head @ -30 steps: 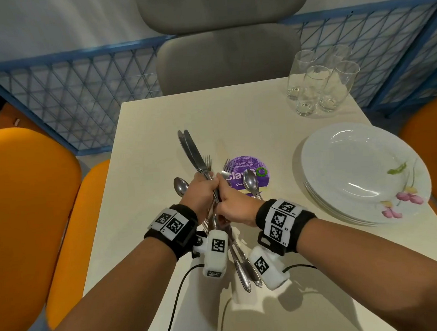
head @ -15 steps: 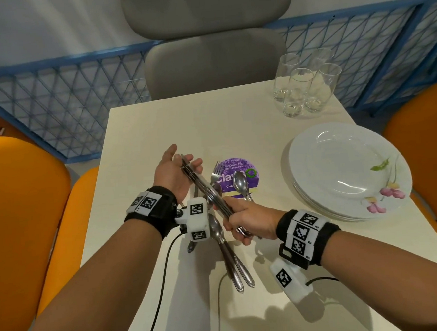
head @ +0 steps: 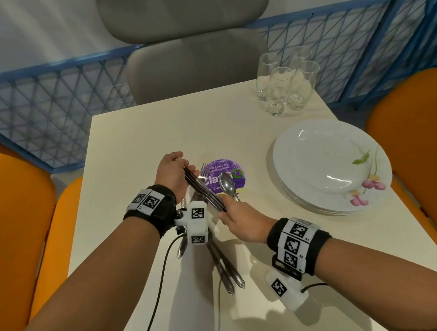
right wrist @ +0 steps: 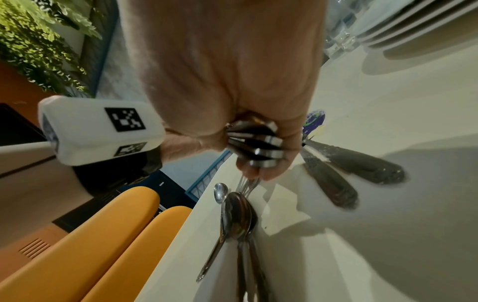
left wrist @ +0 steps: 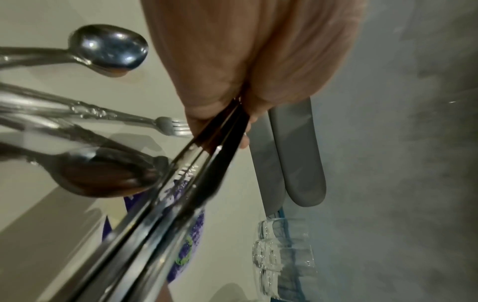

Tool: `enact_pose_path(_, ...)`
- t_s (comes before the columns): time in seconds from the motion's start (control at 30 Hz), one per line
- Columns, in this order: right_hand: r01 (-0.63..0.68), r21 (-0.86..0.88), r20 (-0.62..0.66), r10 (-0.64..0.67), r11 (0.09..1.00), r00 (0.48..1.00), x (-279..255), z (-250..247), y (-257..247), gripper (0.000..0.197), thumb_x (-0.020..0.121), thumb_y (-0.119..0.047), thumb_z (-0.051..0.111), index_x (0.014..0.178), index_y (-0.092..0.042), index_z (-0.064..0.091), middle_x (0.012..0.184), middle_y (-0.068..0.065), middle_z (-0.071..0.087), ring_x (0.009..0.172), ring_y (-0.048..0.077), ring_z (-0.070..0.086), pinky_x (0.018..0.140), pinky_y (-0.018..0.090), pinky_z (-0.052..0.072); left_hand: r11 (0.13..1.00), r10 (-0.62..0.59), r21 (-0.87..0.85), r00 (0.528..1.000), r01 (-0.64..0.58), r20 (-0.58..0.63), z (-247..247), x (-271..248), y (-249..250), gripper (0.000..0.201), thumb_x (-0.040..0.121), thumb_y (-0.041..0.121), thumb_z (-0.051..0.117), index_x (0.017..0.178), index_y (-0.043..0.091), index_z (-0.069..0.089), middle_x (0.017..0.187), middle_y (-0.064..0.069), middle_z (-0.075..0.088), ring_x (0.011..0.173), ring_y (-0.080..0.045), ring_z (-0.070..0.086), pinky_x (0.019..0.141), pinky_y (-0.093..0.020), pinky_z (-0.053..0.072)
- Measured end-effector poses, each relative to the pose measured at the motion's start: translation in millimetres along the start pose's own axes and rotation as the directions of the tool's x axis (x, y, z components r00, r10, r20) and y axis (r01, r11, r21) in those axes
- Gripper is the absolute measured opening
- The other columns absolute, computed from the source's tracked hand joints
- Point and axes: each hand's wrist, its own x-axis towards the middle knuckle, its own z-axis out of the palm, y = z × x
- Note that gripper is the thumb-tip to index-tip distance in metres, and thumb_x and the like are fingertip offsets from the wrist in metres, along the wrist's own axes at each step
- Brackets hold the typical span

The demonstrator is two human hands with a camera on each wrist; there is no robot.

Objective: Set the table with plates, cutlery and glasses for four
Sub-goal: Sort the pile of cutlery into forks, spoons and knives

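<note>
A bundle of table knives (head: 206,192) slants above the middle of the cream table (head: 143,134). My left hand (head: 172,172) grips the blade ends (left wrist: 220,130), and my right hand (head: 238,219) grips the flat handle ends (right wrist: 257,143). A spoon (head: 227,184) and a fork (head: 204,167) point out beyond my right hand, their handles (head: 227,275) running back under it; I cannot tell whether that hand holds them too. More spoons (right wrist: 236,214) lie near the table's left edge. A stack of white flowered plates (head: 331,165) sits at the right, with several glasses (head: 284,85) behind it.
A round purple sticker (head: 223,175) marks the table's middle. A grey chair (head: 192,63) stands at the far side, and orange chairs (head: 14,218) flank the left and right. Blue lattice railing (head: 40,105) runs behind. Wrist-camera cables (head: 158,285) trail over the near table.
Both hands held the cutlery together a second ago. My left hand then slid to the knife blades and closed on them, while my right hand drew back to the handle ends.
</note>
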Motion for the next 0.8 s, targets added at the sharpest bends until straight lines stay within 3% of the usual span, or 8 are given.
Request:
enact_pose_path(0.1, -0.006, -0.067, -0.030, 0.004, 0.998, 1.000, -3, -1, 3, 0.031, 0.098, -0.007, 0.041, 0.129, -0.005, 0.037, 0.098, 0.009, 0.058, 0.077, 0.015, 0.049, 0.067, 0.025, 0.035, 0.999, -0.038, -0.022, 0.999, 0.038, 0.001, 8, 3, -1, 0.022, 0.101, 0.003, 0.033, 0.116, 0.005, 0.049, 0.084, -0.008, 0.044, 0.067, -0.019, 0.045, 0.068, -0.036, 0.048)
enact_pose_path(0.23, -0.028, -0.126, -0.050, 0.022, 0.992, 0.999, -4, -3, 8, 0.029, 0.096, -0.004, 0.041, 0.124, -0.002, 0.037, 0.082, 0.007, 0.051, 0.068, 0.020, 0.048, 0.059, 0.027, 0.034, 0.999, -0.049, -0.019, 0.999, 0.050, 0.020, 19, 1, -1, 0.024, 0.099, -0.002, 0.030, 0.116, 0.005, 0.046, 0.084, -0.008, 0.041, 0.063, -0.018, 0.042, 0.059, -0.034, 0.045)
enact_pose_path(0.37, -0.071, -0.104, -0.066, 0.064, 0.992, 0.996, -7, -6, 13, 0.029, 0.097, -0.005, 0.039, 0.124, 0.002, 0.034, 0.067, -0.001, 0.043, 0.055, 0.010, 0.042, 0.048, 0.024, 0.030, 0.997, -0.056, -0.047, 0.997, 0.059, 0.060, 31, -4, -2, 0.031, 0.097, -0.006, 0.028, 0.120, 0.009, 0.043, 0.085, -0.010, 0.043, 0.063, -0.019, 0.044, 0.060, -0.034, 0.044)
enact_pose_path(0.5, -0.117, -0.086, -0.111, 0.108, 0.989, 0.988, -15, -15, 23, 0.024, 0.097, -0.007, 0.038, 0.120, 0.001, 0.038, 0.077, 0.004, 0.050, 0.060, 0.016, 0.046, 0.051, 0.028, 0.034, 0.994, -0.101, -0.016, 0.980, 0.105, 0.172, 45, -7, 0, 0.047, 0.100, 0.000, 0.036, 0.141, 0.020, 0.024, 0.102, -0.015, 0.053, 0.087, -0.029, 0.059, 0.083, -0.042, 0.052)
enact_pose_path(0.57, -0.152, -0.087, -0.142, 0.139, 0.984, 0.980, -20, -19, 32, 0.027, 0.095, -0.005, 0.041, 0.121, -0.001, 0.038, 0.080, 0.004, 0.051, 0.063, 0.017, 0.047, 0.052, 0.026, 0.033, 0.966, -0.093, 0.256, 0.973, 0.037, 0.210, 50, -9, 0, 0.057, 0.101, 0.010, 0.040, 0.149, 0.016, 0.010, 0.118, -0.018, 0.054, 0.104, -0.029, 0.059, 0.095, -0.043, 0.049)
enact_pose_path(0.63, -0.204, -0.103, -0.189, 0.182, 0.974, 0.965, -24, -22, 42, 0.027, 0.094, -0.002, 0.042, 0.121, -0.001, 0.039, 0.082, 0.004, 0.051, 0.067, 0.019, 0.049, 0.049, 0.022, 0.030, 0.768, -0.034, 0.629, 0.973, -0.120, 0.227, 54, -13, -6, 0.057, 0.099, 0.016, 0.042, 0.148, 0.009, 0.014, 0.120, -0.014, 0.055, 0.098, -0.023, 0.059, 0.085, -0.034, 0.050)
enact_pose_path(0.7, -0.270, -0.082, -0.247, 0.243, 0.959, 0.938, -27, -24, 51, 0.024, 0.095, -0.003, 0.039, 0.120, -0.001, 0.039, 0.088, 0.007, 0.053, 0.072, 0.021, 0.050, 0.052, 0.024, 0.033, 0.459, 0.052, 0.829, 0.941, -0.319, 0.333, 57, -14, -16, 0.042, 0.096, 0.011, 0.043, 0.137, 0.004, 0.035, 0.109, -0.010, 0.056, 0.091, -0.022, 0.057, 0.077, -0.033, 0.047)
enact_pose_path(0.8, -0.326, -0.068, -0.297, 0.293, 0.943, 0.909, -30, -26, 60, 0.022, 0.095, -0.003, 0.038, 0.117, -0.002, 0.040, 0.097, 0.014, 0.058, 0.077, 0.023, 0.050, 0.065, 0.029, 0.035, -0.059, -0.094, 0.793, 0.794, -0.607, 0.601, 55, -15, -41, 0.032, 0.092, 0.007, 0.045, 0.118, 0.014, 0.061, 0.118, -0.009, 0.056, 0.114, -0.029, 0.050, 0.098, -0.044, 0.042)
